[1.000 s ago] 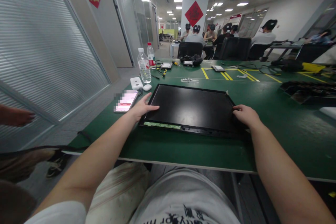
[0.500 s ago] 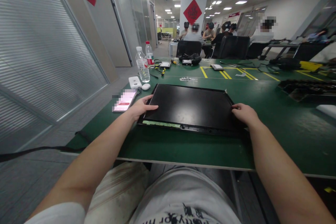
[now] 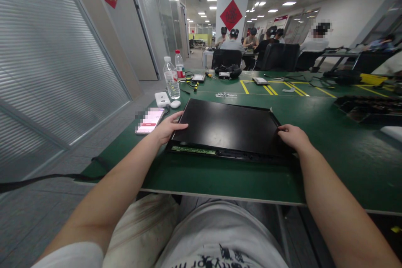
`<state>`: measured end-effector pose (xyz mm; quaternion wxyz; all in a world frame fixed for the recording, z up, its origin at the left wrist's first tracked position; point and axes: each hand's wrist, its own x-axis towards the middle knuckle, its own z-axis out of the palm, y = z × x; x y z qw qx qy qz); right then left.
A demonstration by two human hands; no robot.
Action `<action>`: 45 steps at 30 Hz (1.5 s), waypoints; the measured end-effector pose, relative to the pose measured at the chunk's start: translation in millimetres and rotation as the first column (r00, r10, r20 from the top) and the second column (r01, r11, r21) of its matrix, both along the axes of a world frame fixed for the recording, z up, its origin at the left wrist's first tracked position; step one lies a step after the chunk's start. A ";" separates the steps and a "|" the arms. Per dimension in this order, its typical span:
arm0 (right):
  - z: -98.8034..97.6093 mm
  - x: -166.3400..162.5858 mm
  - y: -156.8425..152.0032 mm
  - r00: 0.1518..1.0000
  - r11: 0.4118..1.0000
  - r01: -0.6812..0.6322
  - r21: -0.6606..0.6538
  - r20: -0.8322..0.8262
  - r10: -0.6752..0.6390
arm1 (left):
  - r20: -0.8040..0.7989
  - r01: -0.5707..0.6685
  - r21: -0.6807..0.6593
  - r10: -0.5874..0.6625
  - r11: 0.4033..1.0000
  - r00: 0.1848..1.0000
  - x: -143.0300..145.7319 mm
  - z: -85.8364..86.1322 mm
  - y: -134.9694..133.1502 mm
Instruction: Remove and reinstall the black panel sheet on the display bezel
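A black LCD screen panel lies over a shallow black frame on the green table, its left side raised a little out of the frame. My left hand grips the panel's left edge, thumb on top and fingers underneath. At the right edge my right hand has its fingers closed on the panel's side; whether it also pinches the frame I cannot tell. A green circuit board strip shows along the near left of the frame.
Left of the panel are a phone, a white box-shaped device and a clear water bottle. Farther back lie hard drives and cables. Dark parts are piled at the right. People sit at tables behind.
The panel's left side has risen slightly from the frame, and a dark gap now shows above the circuit board strip. Both hands keep nearly the same places.
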<state>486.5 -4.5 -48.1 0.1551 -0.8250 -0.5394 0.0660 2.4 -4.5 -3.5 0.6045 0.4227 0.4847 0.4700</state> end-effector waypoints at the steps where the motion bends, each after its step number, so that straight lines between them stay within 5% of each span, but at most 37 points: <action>1: 0.7 -0.6 -0.3 1.000 1.000 -0.002 -0.008 -0.003 0.002 | 0.000 -0.001 -0.004 0.001 1.000 1.000 0.2 0.5 -0.2; 17: -3.3 0.4 1.3 1.000 0.999 -0.029 0.037 0.004 0.029 | 0.042 0.013 0.017 -0.013 1.000 0.999 -4.0 -1.4 2.1; 32: -1.9 -0.4 1.4 0.998 0.998 -0.009 0.061 -0.062 0.013 | 0.101 0.067 0.239 -0.093 0.969 0.991 2.5 4.7 -1.9; 40: 10.6 -8.4 -2.6 0.970 0.989 0.088 0.120 -0.236 -0.058 | 0.059 0.063 0.354 -0.089 0.933 0.994 3.3 4.4 -4.2; 45: 11.0 -12.1 -5.7 0.865 0.945 0.240 0.221 -0.490 -0.105 | 0.085 0.052 0.390 -0.093 0.919 0.992 5.3 4.1 -4.3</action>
